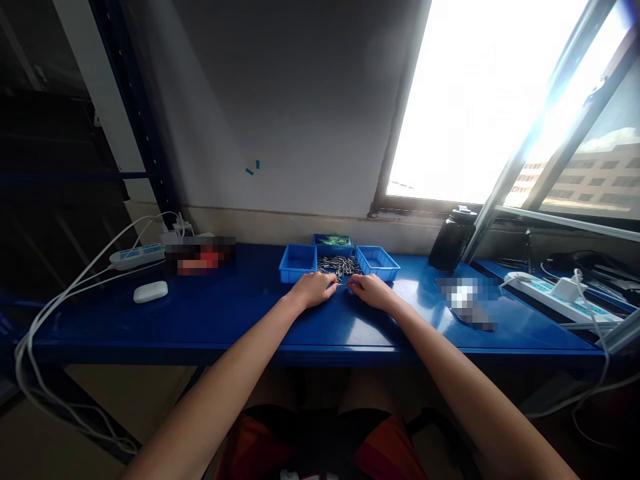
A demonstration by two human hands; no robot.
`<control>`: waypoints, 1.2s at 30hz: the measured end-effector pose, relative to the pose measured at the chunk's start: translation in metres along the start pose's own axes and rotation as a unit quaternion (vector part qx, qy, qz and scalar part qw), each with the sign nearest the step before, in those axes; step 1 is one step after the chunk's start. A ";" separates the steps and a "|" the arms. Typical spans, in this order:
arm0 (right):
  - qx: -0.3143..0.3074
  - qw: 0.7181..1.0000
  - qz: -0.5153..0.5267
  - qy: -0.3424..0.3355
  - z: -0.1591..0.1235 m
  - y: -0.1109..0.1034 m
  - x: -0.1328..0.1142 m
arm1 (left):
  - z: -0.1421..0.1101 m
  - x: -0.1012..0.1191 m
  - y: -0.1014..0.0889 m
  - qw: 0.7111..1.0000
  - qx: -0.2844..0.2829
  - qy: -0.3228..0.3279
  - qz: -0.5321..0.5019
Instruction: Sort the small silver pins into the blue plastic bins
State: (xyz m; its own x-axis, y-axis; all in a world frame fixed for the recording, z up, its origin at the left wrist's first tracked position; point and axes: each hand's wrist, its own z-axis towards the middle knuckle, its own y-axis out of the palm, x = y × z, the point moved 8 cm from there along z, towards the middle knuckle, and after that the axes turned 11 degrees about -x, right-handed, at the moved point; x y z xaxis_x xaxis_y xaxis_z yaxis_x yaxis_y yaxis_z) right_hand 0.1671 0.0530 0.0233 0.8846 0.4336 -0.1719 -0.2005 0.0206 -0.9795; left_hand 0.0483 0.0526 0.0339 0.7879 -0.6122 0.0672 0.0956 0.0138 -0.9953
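Observation:
Both my arms reach forward over a blue table (240, 320). My left hand (314, 289) and my right hand (371, 291) rest side by side at the near edge of a pile of small dark metal pins (339, 265). The fingers of each hand are curled into a pinch, fingertips almost meeting between the hands. What they pinch is too small to make out. A blue tray (298, 263) stands left of the pile, another blue tray (377, 262) right of it, and a third blue tray (333, 243) with something green sits behind.
A white power strip (137, 254) with cables and a white oval case (151, 291) lie at the left. A dark bottle (451, 240) stands by the window. Another power strip (555, 293) with a plugged-in charger lies at the right.

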 end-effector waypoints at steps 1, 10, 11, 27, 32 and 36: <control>0.000 1.000 0.001 0.001 0.000 0.000 0.000 | 0.000 0.000 0.000 1.000 -0.002 0.001 -0.001; 0.004 1.000 0.007 -0.009 0.001 0.001 0.000 | 0.003 -0.003 0.003 1.000 0.012 0.016 0.002; 0.006 1.000 0.009 -0.011 0.001 0.001 0.000 | 0.003 -0.003 0.003 1.000 0.013 0.017 0.003; 0.000 0.999 0.033 -0.017 0.001 0.002 -0.003 | 0.003 -0.003 0.003 1.000 -0.005 0.017 -0.015; 0.004 0.999 0.036 -0.015 0.000 0.000 -0.005 | 0.004 -0.004 0.004 1.000 -0.008 0.015 -0.018; 0.004 0.999 0.038 -0.014 0.000 -0.001 -0.007 | 0.005 -0.005 0.004 1.000 -0.011 0.010 -0.010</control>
State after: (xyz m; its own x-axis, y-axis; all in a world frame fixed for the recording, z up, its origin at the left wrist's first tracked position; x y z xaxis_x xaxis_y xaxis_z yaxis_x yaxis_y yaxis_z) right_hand 0.1616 0.0500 0.0254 0.8542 0.4594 -0.2435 -0.2712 -0.0059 -0.9625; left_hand 0.0475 0.0595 0.0297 0.7737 -0.6275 0.0868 0.0987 -0.0160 -0.9950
